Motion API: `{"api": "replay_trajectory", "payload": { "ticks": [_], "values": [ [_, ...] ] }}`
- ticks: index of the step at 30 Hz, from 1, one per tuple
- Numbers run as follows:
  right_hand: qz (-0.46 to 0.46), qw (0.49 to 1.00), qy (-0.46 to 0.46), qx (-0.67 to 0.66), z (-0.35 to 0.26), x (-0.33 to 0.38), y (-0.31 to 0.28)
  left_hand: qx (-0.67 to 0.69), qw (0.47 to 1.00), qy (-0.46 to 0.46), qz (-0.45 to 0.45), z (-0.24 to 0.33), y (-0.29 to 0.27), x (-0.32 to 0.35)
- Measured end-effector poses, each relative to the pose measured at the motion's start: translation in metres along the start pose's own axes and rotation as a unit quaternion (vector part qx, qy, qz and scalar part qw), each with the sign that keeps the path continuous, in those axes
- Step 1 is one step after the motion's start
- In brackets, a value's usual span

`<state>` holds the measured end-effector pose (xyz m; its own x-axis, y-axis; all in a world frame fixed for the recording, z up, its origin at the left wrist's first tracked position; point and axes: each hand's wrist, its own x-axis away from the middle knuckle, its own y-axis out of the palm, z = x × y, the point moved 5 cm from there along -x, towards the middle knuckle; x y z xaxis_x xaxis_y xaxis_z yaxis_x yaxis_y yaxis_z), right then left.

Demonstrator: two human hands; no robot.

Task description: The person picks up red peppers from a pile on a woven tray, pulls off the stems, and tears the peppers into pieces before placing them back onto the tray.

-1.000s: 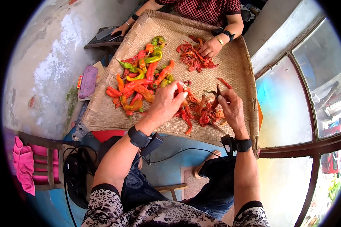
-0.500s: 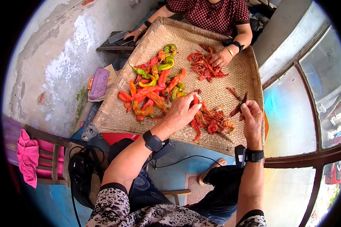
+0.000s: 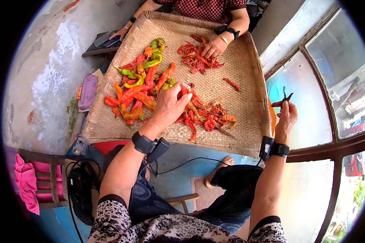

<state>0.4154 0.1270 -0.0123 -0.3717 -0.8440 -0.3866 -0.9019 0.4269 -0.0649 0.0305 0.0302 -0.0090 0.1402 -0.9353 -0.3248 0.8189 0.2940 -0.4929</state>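
My left hand (image 3: 169, 104) is closed over the middle of a woven tray (image 3: 243, 107), pinching a red chili pepper (image 3: 185, 89) between thumb and fingers. Under and beside it lies a heap of shrivelled dried chilies (image 3: 210, 115). Out beyond the tray's right rim, my right hand (image 3: 286, 116) pinches a dark dried chili (image 3: 283, 102), with a thin blackish piece sticking up from it. A single dried red chili (image 3: 231, 84) lies apart on the tray. Fresh red, orange and green peppers (image 3: 140, 89) are piled on the tray's left side.
Across the tray, another person's hand (image 3: 215, 47) rests on a second heap of dried red chilies (image 3: 192, 57); their other hand is by a dark stool (image 3: 101, 46). A glass window (image 3: 300, 89) stands close on the right. A cable (image 3: 190, 165) runs below the tray.
My right hand has carried the dark chili from above the tray out past its right rim. My left hand still grips the red chili. The whole view has shifted somewhat.
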Motion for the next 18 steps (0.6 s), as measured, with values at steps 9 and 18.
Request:
{"api": "replay_trajectory", "payload": {
  "ticks": [9,18],
  "values": [
    [-0.158,0.952,-0.068,0.254,-0.015,0.028,0.054,0.021,1.0,0.019,-0.013,-0.003,-0.004,0.0],
    [-0.501,0.763,-0.221,0.343,-0.034,0.14,0.15,0.033,0.999,-0.007,0.004,-0.003,-0.016,0.003]
  ]
}}
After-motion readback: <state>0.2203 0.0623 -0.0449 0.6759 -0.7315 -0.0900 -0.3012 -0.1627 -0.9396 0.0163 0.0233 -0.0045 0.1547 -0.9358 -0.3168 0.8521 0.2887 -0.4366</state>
